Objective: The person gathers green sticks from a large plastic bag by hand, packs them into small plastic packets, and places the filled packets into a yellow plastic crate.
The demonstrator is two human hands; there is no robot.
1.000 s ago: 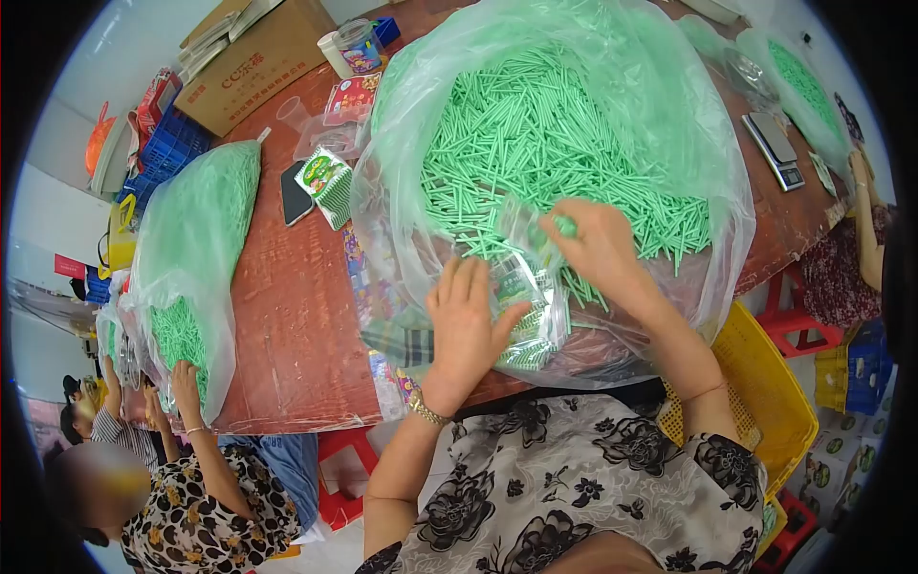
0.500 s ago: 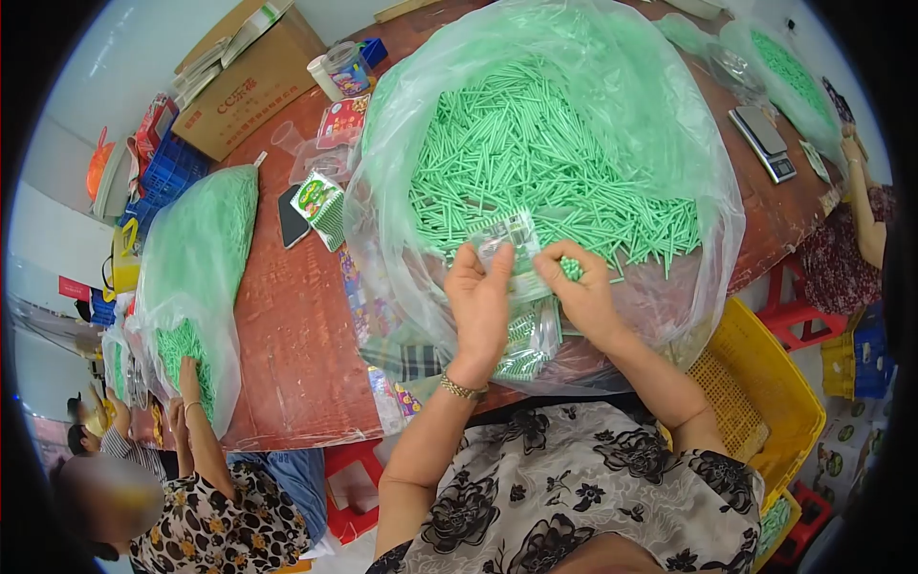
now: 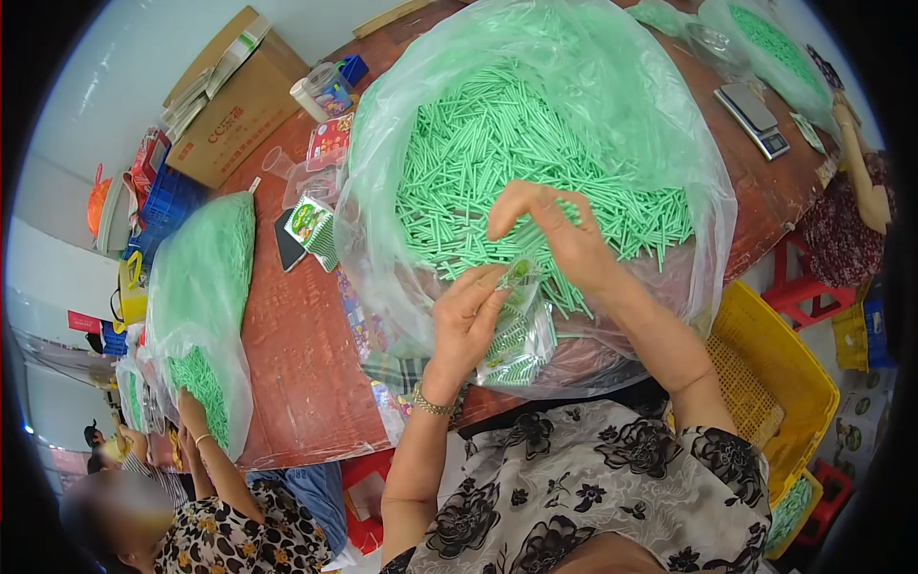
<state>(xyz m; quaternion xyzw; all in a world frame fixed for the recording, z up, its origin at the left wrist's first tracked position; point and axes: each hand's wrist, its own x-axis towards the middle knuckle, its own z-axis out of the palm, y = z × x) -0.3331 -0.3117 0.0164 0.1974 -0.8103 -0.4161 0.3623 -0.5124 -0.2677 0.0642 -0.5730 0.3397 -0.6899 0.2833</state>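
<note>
A large clear bag [image 3: 703, 201] lies open on the red table, full of thin green sticks [image 3: 497, 124]. At its near edge my left hand [image 3: 469, 320] pinches a small clear packet [image 3: 519, 277] with a green print. My right hand [image 3: 559, 230] is raised just above the packet and the sticks, its fingers curled over; what is under them is partly hidden. Several flat green-striped packets [image 3: 521, 354] lie on the plastic just below my hands.
To the left are a second bag of sticks [image 3: 201, 268], a filled striped packet [image 3: 311, 225] on a dark phone, and a cardboard box [image 3: 229, 115]. A scale [image 3: 753, 120] stands right, a yellow crate [image 3: 775, 373] lower right. A co-worker's hand [image 3: 191, 411] reaches into the left bag.
The small packet has come down and nearer to me in my left hand. My right hand has let go of the packet and risen over the sticks. The view has shifted slightly.
</note>
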